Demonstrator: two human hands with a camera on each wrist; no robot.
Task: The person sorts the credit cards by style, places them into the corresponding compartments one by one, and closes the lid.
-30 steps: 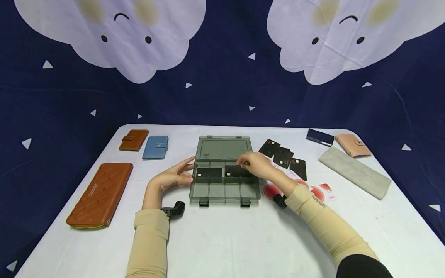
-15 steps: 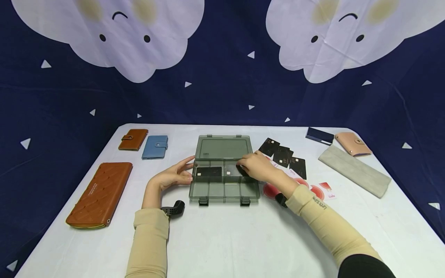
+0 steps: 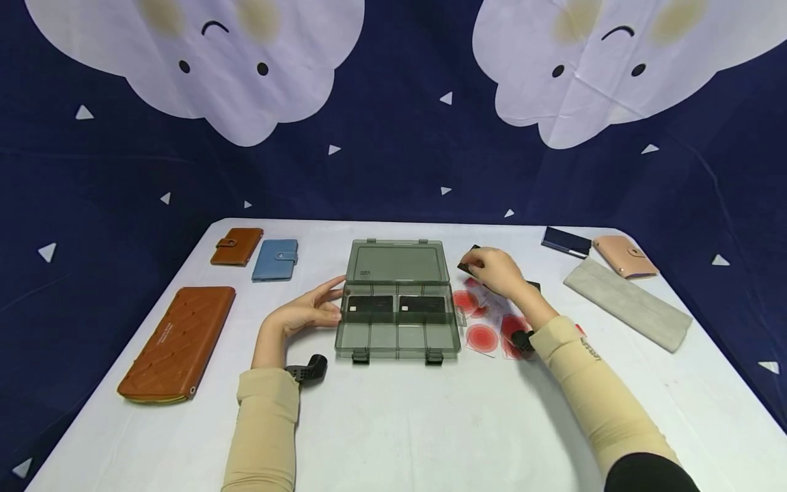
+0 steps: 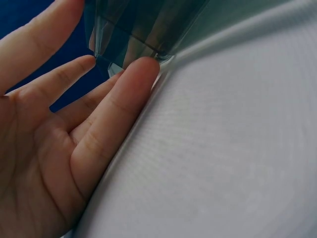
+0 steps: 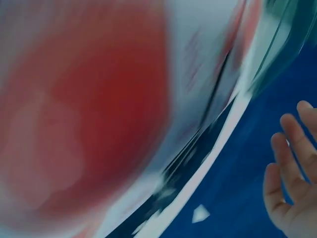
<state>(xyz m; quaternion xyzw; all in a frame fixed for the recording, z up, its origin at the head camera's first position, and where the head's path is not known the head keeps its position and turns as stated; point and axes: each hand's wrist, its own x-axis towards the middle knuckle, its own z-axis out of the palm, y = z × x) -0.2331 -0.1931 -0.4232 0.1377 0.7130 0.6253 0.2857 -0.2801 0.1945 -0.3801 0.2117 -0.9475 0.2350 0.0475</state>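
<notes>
A green see-through divided box [image 3: 382,348] lies with its lid [image 3: 396,263] tipped back. Two black chip cards sit in its upper row, a left card [image 3: 375,302] and a right card [image 3: 424,302]. My left hand [image 3: 301,314] rests against the box's left side. In the left wrist view its fairly straight fingers [image 4: 141,74] touch the box's corner. Right of the lid, my right hand [image 3: 499,273] is over the loose black cards, fingertips at one black card [image 3: 465,268]. The right wrist view shows this hand [image 5: 294,183] with loosely extended fingers.
Red-and-white cards [image 3: 481,337] spread beside the box under the right wrist. At left lie a long brown wallet [image 3: 178,342], a small brown wallet [image 3: 238,246] and a blue wallet [image 3: 273,261]. A grey pouch [image 3: 624,301], a pink wallet [image 3: 624,256] and a navy case [image 3: 565,242] lie at right.
The right hand has left the black card in the box and moved right and back to the loose black cards. The left hand has stayed at the box.
</notes>
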